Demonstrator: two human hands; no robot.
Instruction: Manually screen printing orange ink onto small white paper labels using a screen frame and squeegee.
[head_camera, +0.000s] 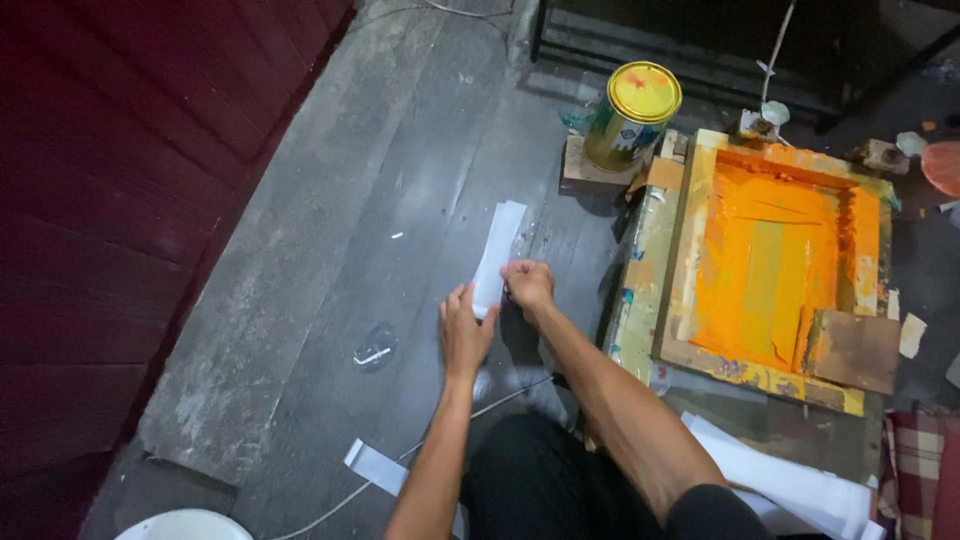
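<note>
Paper strip (497, 255) lies on the floor (330, 300) at centre, running from near to far. Left hand (463, 335) sits at its near end, on the left; right hand (528, 284) just right of that end, touching it. Screen-printing frame (770, 265) lies on a board right of both hands. Squeegee (852, 348) rests in the frame's near right corner. Paint can (632, 116) stands on a small block, far of the hands, just left of the frame's far corner. Second paper strip (378, 468) lies near, left of the left forearm. Paper sheets (790, 485) lie near right, below the frame. Wall (110, 200) runs along the left.
</note>
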